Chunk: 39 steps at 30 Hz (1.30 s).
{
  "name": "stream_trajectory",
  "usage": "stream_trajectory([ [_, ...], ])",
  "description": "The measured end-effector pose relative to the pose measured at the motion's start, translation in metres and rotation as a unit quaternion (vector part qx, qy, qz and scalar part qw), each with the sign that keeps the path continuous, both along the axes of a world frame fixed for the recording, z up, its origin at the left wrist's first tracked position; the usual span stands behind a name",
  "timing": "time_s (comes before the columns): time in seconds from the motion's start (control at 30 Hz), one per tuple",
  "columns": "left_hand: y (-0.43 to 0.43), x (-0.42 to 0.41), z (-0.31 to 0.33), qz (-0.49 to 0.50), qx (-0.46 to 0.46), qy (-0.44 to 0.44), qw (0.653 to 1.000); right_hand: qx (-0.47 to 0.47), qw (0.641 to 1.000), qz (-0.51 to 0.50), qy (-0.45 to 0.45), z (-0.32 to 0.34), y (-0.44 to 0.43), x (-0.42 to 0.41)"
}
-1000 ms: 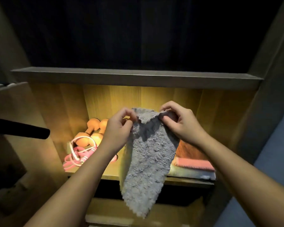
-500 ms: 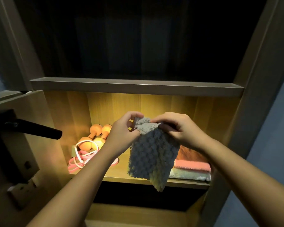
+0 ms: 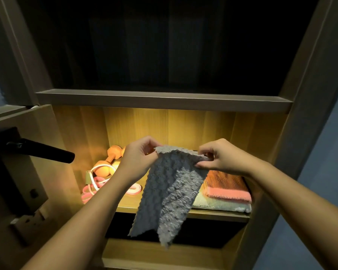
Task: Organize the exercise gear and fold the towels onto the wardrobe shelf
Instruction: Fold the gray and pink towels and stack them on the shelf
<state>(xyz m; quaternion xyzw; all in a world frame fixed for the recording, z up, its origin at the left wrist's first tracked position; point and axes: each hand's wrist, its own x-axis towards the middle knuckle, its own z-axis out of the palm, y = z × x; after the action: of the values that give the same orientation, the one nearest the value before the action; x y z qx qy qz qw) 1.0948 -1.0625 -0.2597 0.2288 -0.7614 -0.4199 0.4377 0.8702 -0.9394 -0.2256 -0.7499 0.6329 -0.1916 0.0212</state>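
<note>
Grey towel point(image 3: 170, 191), bunched short half a second ago, now hangs open in front of lit shelf point(image 3: 129, 202). Left hand point(image 3: 139, 158) and right hand point(image 3: 220, 158) pinch top corners, farther apart. Fold restarting, likely.

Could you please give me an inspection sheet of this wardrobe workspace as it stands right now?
Surface: lit wooden shelf, partly filled.
Job's things: gray towel hangs unfolded in front of the shelf; orange dumbbells and pink and white bands lie at the left; two folded towels are stacked at the right.
Clutter: nothing seen.
Hands: left hand and right hand each pinch the gray towel's top edge.
Cables: nothing seen.
Surroundings: upper shelf board with a dark compartment above; black door handle at the left.
</note>
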Motion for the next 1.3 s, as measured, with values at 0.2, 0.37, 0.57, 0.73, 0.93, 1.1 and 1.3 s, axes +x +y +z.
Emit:
stream_trajectory([
  [0.2,-0.015,0.008,-0.006,-0.008,0.033,-0.089,0.995,-0.008,0.999,-0.052,-0.010,-0.005,0.002,-0.011],
  [0.37,-0.020,0.007,-0.012,-0.005,-0.022,-0.166,0.986,-0.034,0.993,-0.057,-0.102,-0.010,-0.003,-0.009],
  [0.57,-0.023,0.002,-0.010,-0.010,-0.049,-0.308,0.950,0.000,0.985,-0.047,-0.165,-0.013,-0.006,-0.006],
  [0.73,-0.019,0.003,-0.005,-0.031,0.005,-0.301,0.953,0.055,0.974,-0.032,-0.217,-0.011,-0.006,-0.003],
  [0.93,-0.010,0.006,0.003,-0.103,0.116,-0.253,0.955,0.077,0.952,-0.035,-0.295,-0.006,-0.005,-0.002],
  [1.1,-0.011,0.008,0.003,-0.164,0.290,-0.151,0.931,0.092,0.901,-0.059,-0.420,-0.012,-0.006,-0.002],
  [1.3,-0.013,0.003,-0.001,-0.116,0.301,-0.195,0.926,0.088,0.894,-0.095,-0.428,-0.016,-0.009,0.000],
])
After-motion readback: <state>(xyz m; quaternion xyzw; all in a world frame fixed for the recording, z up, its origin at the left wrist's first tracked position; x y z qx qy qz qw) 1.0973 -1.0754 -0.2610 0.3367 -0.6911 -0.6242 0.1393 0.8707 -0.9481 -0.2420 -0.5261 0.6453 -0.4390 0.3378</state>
